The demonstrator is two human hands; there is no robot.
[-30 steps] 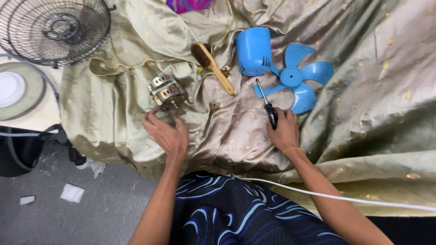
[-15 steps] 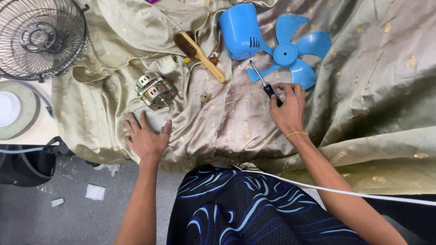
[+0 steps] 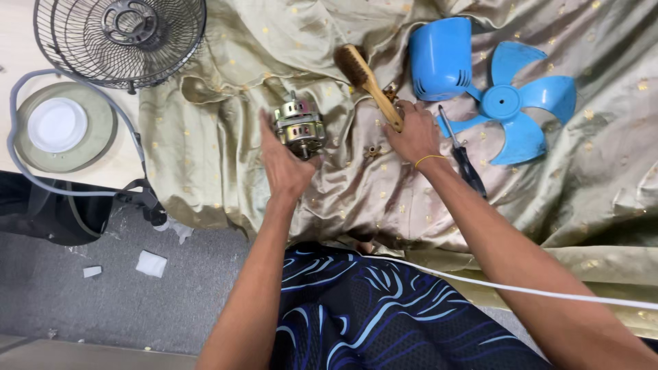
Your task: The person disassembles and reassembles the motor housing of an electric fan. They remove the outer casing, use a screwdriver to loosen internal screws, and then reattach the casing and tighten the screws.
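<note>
Golden cloth [image 3: 226, 157] covers the work surface. On it, the left hand [image 3: 286, 164] closes around a small metal motor [image 3: 299, 127], and the right hand [image 3: 413, 133] grips the wooden brush [image 3: 365, 79] handle, near a blue fan blade [image 3: 517, 109]

— Where does the camera sit?

— On the person's head, looking steeply down over the lap and both forearms, which enter from the bottom edge and stretch away from the lens.

— Which way does it face?

— Forward and down onto the gold cloth [image 3: 226, 157] that covers the work surface; the far side of the scene lies at the top of the frame, the grey floor [image 3: 103, 301] at lower left.

— How near?

— Close: the left hand [image 3: 286, 164] and right hand [image 3: 413, 133] sit mid-frame, and the wire fan guard [image 3: 120, 41] is cut off by the top edge.

— Any second view?

— No, just this one, so nothing overlaps.
</note>
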